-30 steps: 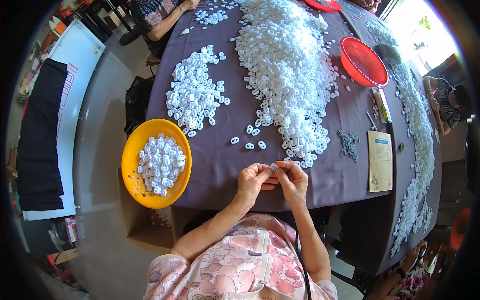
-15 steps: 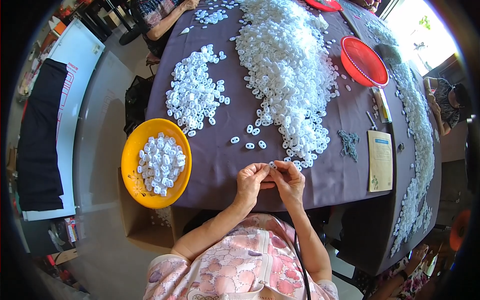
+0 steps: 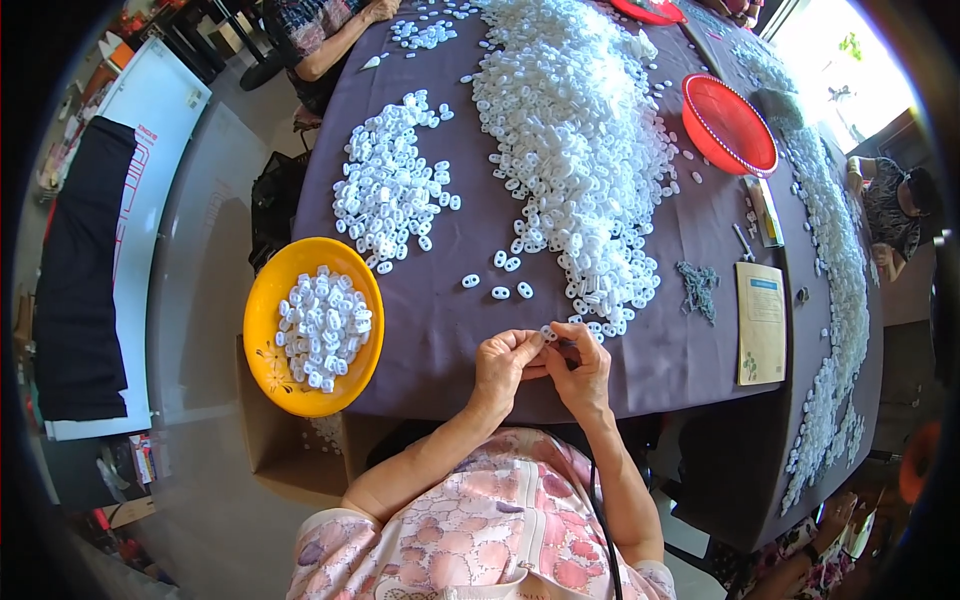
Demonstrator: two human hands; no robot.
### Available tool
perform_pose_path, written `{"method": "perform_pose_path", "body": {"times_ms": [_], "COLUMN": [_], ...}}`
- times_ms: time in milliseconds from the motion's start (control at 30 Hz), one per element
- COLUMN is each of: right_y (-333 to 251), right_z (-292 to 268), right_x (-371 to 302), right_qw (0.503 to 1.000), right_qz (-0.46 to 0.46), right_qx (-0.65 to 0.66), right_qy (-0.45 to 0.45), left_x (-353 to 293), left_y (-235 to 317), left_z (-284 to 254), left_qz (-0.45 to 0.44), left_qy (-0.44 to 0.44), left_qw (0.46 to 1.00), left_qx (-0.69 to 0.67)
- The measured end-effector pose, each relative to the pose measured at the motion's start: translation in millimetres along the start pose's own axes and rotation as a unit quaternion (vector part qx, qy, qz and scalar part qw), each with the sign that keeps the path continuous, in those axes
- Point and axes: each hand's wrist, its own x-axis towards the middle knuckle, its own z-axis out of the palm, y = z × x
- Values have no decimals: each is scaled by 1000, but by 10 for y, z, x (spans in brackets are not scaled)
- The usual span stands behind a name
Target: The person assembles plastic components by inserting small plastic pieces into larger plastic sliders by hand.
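Between my fingertips is one small white oval plastic piece with two holes (image 3: 548,333). My left hand (image 3: 505,368) pinches it from the left, and my right hand (image 3: 582,370) closes on it from the right. Both hands are near the table's front edge, just below the tip of a long heap of like white pieces (image 3: 570,150). Several loose pieces (image 3: 500,292) lie a little beyond my left hand. A smaller pile of them (image 3: 390,180) spreads to the left. The fingers partly hide the held piece.
A yellow bowl (image 3: 262,375) of white pieces stands at the table's left edge, above a cardboard box (image 3: 290,470). To the right lie grey-green small parts (image 3: 697,290), a tan booklet (image 3: 761,330) and a red basket (image 3: 720,130). Other people sit around the dark-clothed table (image 3: 440,365).
My fingers have shifted slightly around the white piece, which now shows more of its face. At the far right, a person's hand has moved.
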Motion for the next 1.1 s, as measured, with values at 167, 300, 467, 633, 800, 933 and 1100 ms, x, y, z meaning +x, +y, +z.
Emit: {"method": "perform_pose_path", "body": {"times_ms": [167,300,467,633,800,933,1100], "right_y": [30,-61,-23,-43,-39,-84,-14], "right_z": [-69,-106,-129,-148,-111,-108,-87], "right_x": [14,39,38,42,61,55,31], "right_qw": [1000,998,996,995,993,993,993], "right_qz": [-16,-23,-13,-13,-33,-24,-46], "right_qx": [11,-26,-67,-68,-85,-92,-95], "right_qy": [-24,-58,-65,-78,-74,-69,-48], "left_x": [9,28,17,19,60,56,36], "left_y": [0,-47,-23,17,-51,-65,-38], "left_z": [-5,-26,-2,8,-31,-26,3], "left_qz": [14,20,12,-4,10,21,27], "left_qy": [-28,-29,-42,-46,-39,-33,-27], "left_qw": [996,995,993,994,994,994,993], "left_qx": [84,94,106,99,99,101,109]}}
